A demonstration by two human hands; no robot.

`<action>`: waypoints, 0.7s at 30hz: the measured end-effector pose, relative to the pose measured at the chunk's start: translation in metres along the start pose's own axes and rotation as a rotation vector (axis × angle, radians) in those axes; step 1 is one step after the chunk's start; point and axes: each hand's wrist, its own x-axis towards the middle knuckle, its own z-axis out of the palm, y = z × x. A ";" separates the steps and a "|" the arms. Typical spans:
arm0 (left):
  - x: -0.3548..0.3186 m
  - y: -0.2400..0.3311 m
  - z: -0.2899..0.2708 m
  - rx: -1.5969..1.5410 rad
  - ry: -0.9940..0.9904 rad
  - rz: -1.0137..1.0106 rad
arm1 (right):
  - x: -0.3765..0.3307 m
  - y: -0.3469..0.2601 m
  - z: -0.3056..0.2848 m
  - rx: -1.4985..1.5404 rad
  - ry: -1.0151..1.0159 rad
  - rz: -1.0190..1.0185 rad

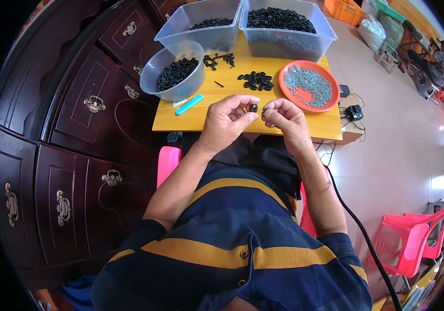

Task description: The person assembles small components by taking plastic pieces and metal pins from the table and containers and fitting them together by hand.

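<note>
Floor (382, 163) opens rightward; near table edge (173, 126), hands (223, 120) (290, 123) pinch parts (253, 108).

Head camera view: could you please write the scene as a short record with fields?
Left hand: pinches a small black part
Right hand: pinches a small dark piece, detail unclear
Table: yellow
Right side: red dish with thin silvery pieces
Left side: round clear tub of black parts; light-blue slim object
Centre: loose black ovals
Far side: two clear rectangular bins, more black parts
</note>
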 end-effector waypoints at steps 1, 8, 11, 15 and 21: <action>0.000 0.000 0.000 0.000 0.000 0.001 | 0.000 0.000 0.000 -0.009 -0.003 0.000; 0.000 0.002 0.001 0.029 -0.029 -0.005 | 0.000 0.000 -0.001 -0.013 -0.014 -0.003; 0.001 0.000 0.001 0.022 -0.038 0.003 | 0.000 0.002 -0.002 -0.026 -0.022 -0.001; 0.003 0.000 0.000 0.053 -0.073 0.019 | 0.000 0.002 -0.001 -0.024 -0.036 0.002; 0.006 0.004 -0.001 0.075 -0.097 0.024 | 0.001 0.006 -0.003 -0.016 -0.039 0.019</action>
